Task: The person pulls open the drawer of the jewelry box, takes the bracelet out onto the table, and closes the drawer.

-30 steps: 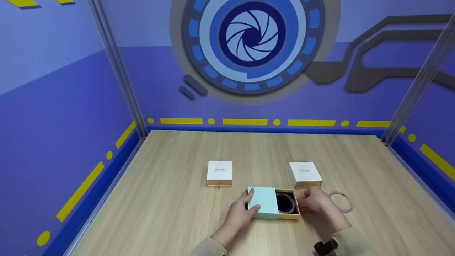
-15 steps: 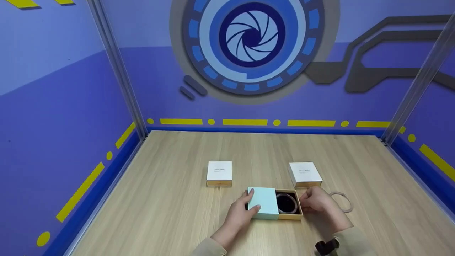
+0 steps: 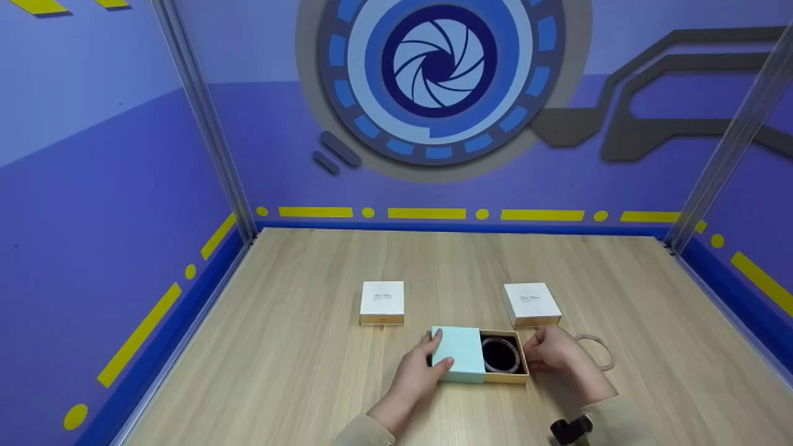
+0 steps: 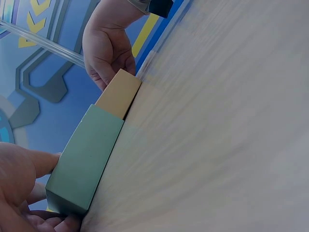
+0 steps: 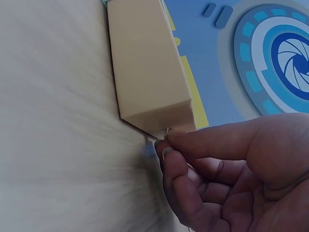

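Note:
A mint-green box sleeve [image 3: 458, 350] lies on the table with its tan drawer [image 3: 507, 377] slid partway out to the right. Inside the dark-lined drawer lies a pale bangle [image 3: 517, 359]; its left edge meets the sleeve's opening. My left hand [image 3: 412, 375] grips the sleeve's closed-off left end, thumb on one side and fingers round the other, as the left wrist view shows. At the drawer's outer end, my right hand [image 3: 554, 348] pinches a small pull loop [image 5: 167, 133] between thumb and index finger. A second bangle [image 3: 612, 356] rests on the wood, partly behind the right hand.
Two white boxes with printed lids stand farther back: one on the left [image 3: 382, 300], another on the right [image 3: 533, 302] just beyond the right hand. Blue printed walls [image 3: 433, 186] enclose the wooden table [image 3: 297, 310] at the back and sides.
The drawer has slid a little farther right out of the sleeve, showing more of the bangle inside. My right hand moved right with it; the left hand stayed in place.

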Demonstrator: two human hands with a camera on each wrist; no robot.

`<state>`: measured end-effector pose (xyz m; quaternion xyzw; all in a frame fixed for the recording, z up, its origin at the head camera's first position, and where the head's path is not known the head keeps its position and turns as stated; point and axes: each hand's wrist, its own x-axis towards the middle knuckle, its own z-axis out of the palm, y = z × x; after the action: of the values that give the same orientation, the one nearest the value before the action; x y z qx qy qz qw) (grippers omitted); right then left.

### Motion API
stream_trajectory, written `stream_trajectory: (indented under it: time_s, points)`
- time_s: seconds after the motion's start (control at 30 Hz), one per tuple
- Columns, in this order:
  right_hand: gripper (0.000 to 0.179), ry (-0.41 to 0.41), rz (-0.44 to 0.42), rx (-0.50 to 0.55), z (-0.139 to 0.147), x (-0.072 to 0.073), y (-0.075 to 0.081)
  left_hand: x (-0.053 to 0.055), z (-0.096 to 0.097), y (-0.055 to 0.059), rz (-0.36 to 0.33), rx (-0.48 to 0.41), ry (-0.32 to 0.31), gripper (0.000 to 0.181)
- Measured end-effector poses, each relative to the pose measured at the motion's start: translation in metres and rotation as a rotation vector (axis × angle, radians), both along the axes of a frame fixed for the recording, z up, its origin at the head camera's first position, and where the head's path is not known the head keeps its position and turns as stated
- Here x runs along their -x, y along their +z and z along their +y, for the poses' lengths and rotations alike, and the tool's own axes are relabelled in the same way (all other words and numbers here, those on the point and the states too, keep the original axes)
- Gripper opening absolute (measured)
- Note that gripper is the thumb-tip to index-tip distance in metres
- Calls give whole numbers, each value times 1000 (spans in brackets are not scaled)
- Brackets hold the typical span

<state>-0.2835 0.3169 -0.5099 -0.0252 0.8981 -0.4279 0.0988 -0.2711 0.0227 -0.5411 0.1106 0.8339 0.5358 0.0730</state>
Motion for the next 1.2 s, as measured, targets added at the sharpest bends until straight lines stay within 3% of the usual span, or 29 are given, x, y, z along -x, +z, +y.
stream_trajectory:
  time_s: [0.37, 0.63, 0.73, 0.9, 1.03, 1.2]
  points:
    - [10, -40, 10, 43, -4, -1, 3, 0, 0, -1, -9, 1, 0, 64]
    - [5, -213, 241, -65, -19, 3, 11, -1, 0, 0, -21, -2, -1, 64]
    - [6, -194, 301, -72, -28, 4, 12, -1, 0, -1, -25, -4, -1, 64]
    - [10, -116, 304, -121, -43, 3, 12, -1, 0, -1, -5, -4, 5, 64]
    - [9, -86, 280, -202, -51, 3, 12, -1, 0, -1, -13, -12, 4, 64]
    - [8, -41, 312, -344, -58, 3, 13, -2, 0, 0, -23, -17, 0, 64]
